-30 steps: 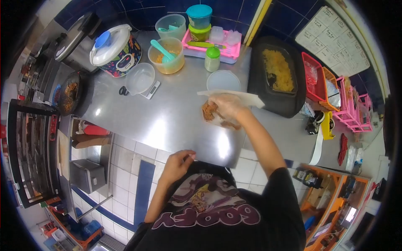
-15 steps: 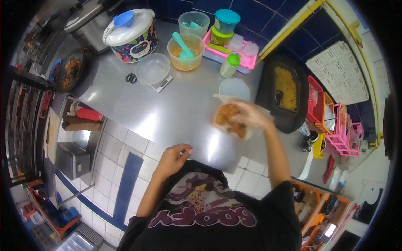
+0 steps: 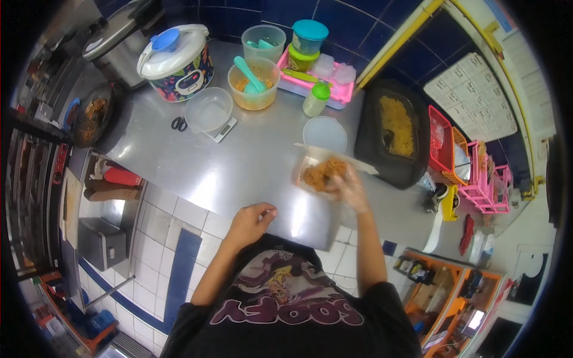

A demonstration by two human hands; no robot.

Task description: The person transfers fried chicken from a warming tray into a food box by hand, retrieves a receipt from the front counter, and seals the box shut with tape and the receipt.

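Note:
On the steel table a paper food box stands with its flaps folded open. Browned, crusty fried chicken lies in and over it. My right hand is at the chicken's right side, its fingers closed against the piece and slightly smeared by motion. What lies under the chicken is mostly hidden. By the table's front edge, my left hand hovers with loosely curled fingers and nothing visible in them. Just behind the box sits a round translucent lid.
A black tray of yellow rice stands right of the box. Along the back are a rice cooker, a tub with a turquoise spoon, a green-capped shaker and a pink tray. A clear bowl rests beside a scale and scissors.
My right hand has come down and nearer from above the box to its right side. The chicken has shifted within the box. My left hand has barely moved; the view has shifted slightly.

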